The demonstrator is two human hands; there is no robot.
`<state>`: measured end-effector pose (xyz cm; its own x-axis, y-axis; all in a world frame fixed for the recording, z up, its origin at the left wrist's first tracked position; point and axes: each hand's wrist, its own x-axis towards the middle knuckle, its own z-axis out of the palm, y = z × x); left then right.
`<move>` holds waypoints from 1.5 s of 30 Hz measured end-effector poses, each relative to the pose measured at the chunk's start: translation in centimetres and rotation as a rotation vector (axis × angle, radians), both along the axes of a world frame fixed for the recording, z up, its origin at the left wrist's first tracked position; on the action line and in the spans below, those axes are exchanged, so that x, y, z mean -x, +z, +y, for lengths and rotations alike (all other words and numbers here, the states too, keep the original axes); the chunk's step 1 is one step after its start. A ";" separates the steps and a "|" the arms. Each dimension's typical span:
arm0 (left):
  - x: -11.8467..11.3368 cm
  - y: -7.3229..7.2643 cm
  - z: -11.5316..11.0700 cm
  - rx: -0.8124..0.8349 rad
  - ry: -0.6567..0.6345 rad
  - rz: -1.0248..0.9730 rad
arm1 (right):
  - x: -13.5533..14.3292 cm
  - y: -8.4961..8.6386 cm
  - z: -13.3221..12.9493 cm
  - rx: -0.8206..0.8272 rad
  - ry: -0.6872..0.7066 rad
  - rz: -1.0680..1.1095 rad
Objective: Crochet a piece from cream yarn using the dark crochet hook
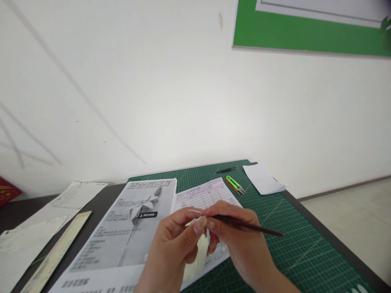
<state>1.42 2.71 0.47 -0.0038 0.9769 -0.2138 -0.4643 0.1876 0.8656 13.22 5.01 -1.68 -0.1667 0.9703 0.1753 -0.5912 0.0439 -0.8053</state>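
A: Nearest first?
B: Left hand (171,243), up from the bottom edge, thumb side toward the camera, fingers curled inward. Pinched between thumb and forefinger: a small scrap of pale cream, soft-looking material (200,224).
A: And opposite?
B: Right hand (240,238), angled in from the lower right. Thumb and forefinger closed pen-style around a slim, dark-brown rod (256,227), free end pointing right and slightly down. Other fingers bent underneath, partly hidden. Fingertips of both hands close together at the scrap; exact contact impossible to tell.
A: Below the fingers?
B: Hanging there, a limp strip of pale yellow, thin material (198,256). Under that, a white sheet with a pink-tinted printed table (201,194), on a green gridded mat (293,248).
A: Farther off?
B: Bright green snips with metal blades (234,184), then a thin black tool (226,169), then a white wall (183,81).
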 end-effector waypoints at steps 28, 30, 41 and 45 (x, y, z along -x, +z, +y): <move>0.0 -0.5 -0.3 -0.061 0.092 0.058 | -0.2 0.2 -0.3 0.037 0.095 0.148; 0.3 -0.6 -0.2 -0.056 0.066 0.048 | -0.2 0.2 -0.4 0.019 0.097 0.163; 1.2 1.0 -0.4 0.049 0.021 -0.098 | -0.5 0.0 -0.4 -0.071 0.080 0.136; 1.1 1.2 -0.4 0.032 0.060 -0.106 | -0.6 -0.1 -0.4 -0.072 0.066 0.109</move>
<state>0.32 2.31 1.67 -0.0382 0.9683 -0.2470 -0.5639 0.1832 0.8053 13.78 4.57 -1.78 -0.2056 0.9421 0.2650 -0.6788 0.0578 -0.7320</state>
